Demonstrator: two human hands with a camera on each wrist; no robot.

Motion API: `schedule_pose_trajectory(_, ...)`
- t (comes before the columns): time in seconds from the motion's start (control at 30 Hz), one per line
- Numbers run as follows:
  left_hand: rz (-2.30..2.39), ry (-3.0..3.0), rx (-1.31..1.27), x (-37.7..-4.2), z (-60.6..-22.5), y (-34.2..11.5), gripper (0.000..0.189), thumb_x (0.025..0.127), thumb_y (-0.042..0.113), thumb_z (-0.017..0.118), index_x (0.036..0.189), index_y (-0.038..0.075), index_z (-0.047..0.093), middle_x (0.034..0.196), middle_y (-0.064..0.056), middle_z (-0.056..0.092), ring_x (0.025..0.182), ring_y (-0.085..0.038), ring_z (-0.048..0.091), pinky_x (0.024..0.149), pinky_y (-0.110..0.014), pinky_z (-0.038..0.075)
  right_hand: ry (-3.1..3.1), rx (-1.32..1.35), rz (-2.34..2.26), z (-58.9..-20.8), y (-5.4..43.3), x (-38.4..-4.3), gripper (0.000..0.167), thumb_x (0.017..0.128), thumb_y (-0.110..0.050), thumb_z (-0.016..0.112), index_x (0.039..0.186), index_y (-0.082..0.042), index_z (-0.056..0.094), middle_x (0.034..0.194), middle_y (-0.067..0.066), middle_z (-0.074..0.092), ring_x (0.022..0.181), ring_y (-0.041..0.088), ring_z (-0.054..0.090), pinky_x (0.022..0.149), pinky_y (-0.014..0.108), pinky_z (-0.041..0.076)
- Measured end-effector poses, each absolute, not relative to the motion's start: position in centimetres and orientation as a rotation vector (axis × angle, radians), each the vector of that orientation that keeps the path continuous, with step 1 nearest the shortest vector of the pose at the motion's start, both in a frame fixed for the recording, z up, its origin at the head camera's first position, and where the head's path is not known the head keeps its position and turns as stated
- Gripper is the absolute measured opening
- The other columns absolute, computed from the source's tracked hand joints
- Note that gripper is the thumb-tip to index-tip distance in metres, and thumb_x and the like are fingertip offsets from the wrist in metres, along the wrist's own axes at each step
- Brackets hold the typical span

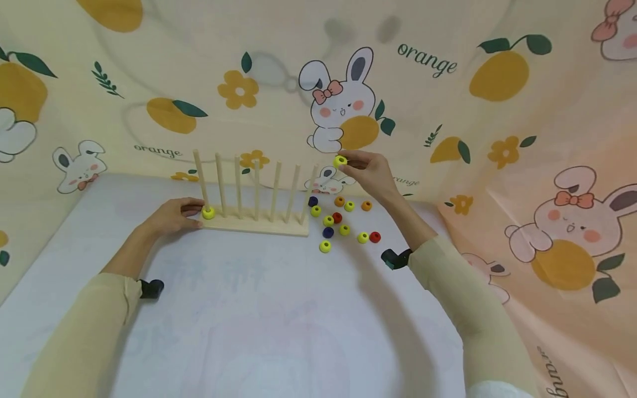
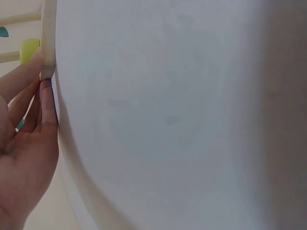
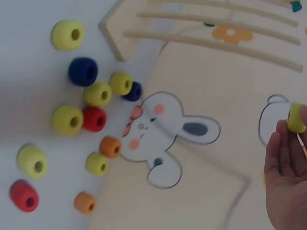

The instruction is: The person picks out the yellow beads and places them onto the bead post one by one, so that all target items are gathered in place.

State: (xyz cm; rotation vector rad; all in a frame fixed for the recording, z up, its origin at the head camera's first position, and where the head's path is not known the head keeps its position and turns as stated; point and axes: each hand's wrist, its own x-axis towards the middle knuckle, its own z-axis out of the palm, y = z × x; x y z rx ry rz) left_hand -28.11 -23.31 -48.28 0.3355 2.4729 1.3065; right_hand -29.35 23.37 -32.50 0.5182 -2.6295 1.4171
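A wooden peg rack [image 1: 254,226] with a row of upright pegs stands on the white table. One yellow bead [image 1: 208,213] sits at the foot of its leftmost peg; the other pegs are bare. My left hand [image 1: 168,216] grips the left end of the rack's base, its thumb close to that bead in the left wrist view. Raised above the table, right of the rack, my right hand [image 1: 372,172] pinches another yellow bead [image 1: 340,161] between thumb and fingertips. The same held bead [image 3: 296,118] shows at the right edge of the right wrist view.
Loose beads lie right of the rack: several yellow ones [image 1: 325,246], two dark blue [image 1: 328,232], two red [image 1: 375,237] and two orange [image 1: 366,205]. Behind the table hangs a patterned cloth [image 1: 278,44] with rabbits and oranges; it also covers the right side.
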Motion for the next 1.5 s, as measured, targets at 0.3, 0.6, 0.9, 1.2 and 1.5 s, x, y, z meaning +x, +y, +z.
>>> schedule_pose_trajectory(0.3,1.321,2.461,0.335,-28.0,-48.2,-23.4,0.069,0.089,0.003,0.073,0.145,-0.014,0.035,0.148,-0.034,0.037,0.136,-0.046,0.039,0.114,-0.050,0.036,-2.559,0.645,1.477,-30.6,20.2,-29.5,0.035,0.093,-0.013,0.071,0.127,-0.007,0.068,0.117,0.008,0.071,0.099,0.019,0.069,0.090,0.026,0.057)
schedule_pose_trajectory(0.6,1.295,2.483,0.362,-28.1,-48.2,-23.2,0.069,0.090,0.005,0.072,0.145,-0.014,0.035,0.148,-0.034,0.037,0.136,-0.046,0.039,0.114,-0.051,0.036,-2.562,0.767,1.476,-29.7,17.1,-29.6,0.033,0.092,-0.014,0.072,0.124,-0.008,0.070,0.115,0.006,0.072,0.097,0.016,0.070,0.088,0.027,0.058)
schedule_pose_trajectory(0.9,1.279,2.493,0.329,-28.2,-48.5,-23.3,0.067,0.089,0.004,0.072,0.144,-0.013,0.037,0.148,-0.033,0.039,0.136,-0.045,0.040,0.113,-0.050,0.036,-2.584,0.839,1.517,-29.0,13.7,-30.0,0.031,0.091,-0.014,0.074,0.122,-0.009,0.072,0.112,0.007,0.073,0.094,0.016,0.069,0.086,0.026,0.058)
schedule_pose_trajectory(1.2,1.293,2.483,0.326,-28.2,-48.4,-23.6,0.068,0.089,0.003,0.072,0.145,-0.013,0.036,0.148,-0.033,0.039,0.136,-0.045,0.041,0.113,-0.050,0.037,-2.616,0.896,1.490,-27.8,10.8,-29.8,0.032,0.093,-0.007,0.069,0.124,-0.001,0.069,0.117,0.012,0.071,0.097,0.020,0.068,0.086,0.025,0.057)
schedule_pose_trajectory(1.5,1.320,2.466,0.348,-27.9,-47.8,-23.5,0.069,0.088,0.001,0.073,0.143,-0.015,0.036,0.146,-0.035,0.040,0.135,-0.046,0.041,0.112,-0.049,0.038,-2.558,0.995,1.545,-29.0,8.2,-31.3,0.030,0.091,-0.015,0.074,0.120,-0.009,0.072,0.115,0.005,0.072,0.096,0.013,0.069,0.086,0.024,0.057)
